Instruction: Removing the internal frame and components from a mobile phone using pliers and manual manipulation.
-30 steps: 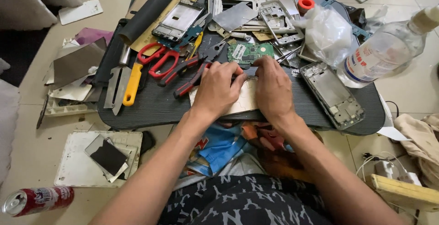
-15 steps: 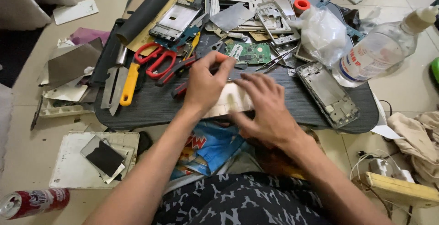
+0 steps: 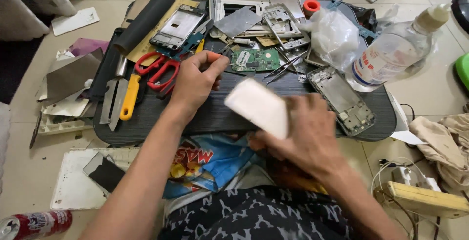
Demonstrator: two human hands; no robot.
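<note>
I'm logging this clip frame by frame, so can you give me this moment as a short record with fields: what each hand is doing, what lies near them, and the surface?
left hand: closed around a small tool with an orange tip, over the dark tray
right hand: holds a white phone-shaped piece, blurred
surface: dark ribbed tray on a tiled floor
near left hand: red-handled scissors, green circuit board
near right hand: bare phone frame, clear plastic bottle
uncertain: exact grip of right hand
</note>
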